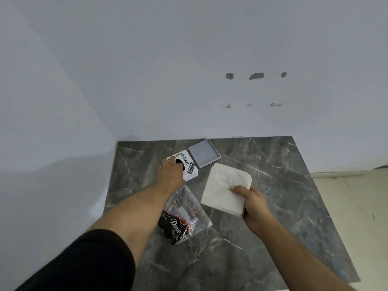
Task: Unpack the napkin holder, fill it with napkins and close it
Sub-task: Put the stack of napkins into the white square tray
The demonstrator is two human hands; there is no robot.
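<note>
A white square napkin holder (pixel 190 167) with printed words and a dark round opening on top sits near the back of the dark marble table (pixel 273 206). My left hand (pixel 171 173) rests on its near left side, fingers curled over the top. Its grey shallow tray-like part (pixel 204 153) lies open side up just behind it, to the right. My right hand (pixel 253 203) grips a stack of white napkins (pixel 224 190) by its near right corner, held a little above the table, right of the holder.
A clear plastic bag (pixel 189 208) with a black Dove packet (pixel 173 226) lies under my left forearm. White walls stand behind and left of the table. The table's right edge drops to a pale floor (pixel 357 202).
</note>
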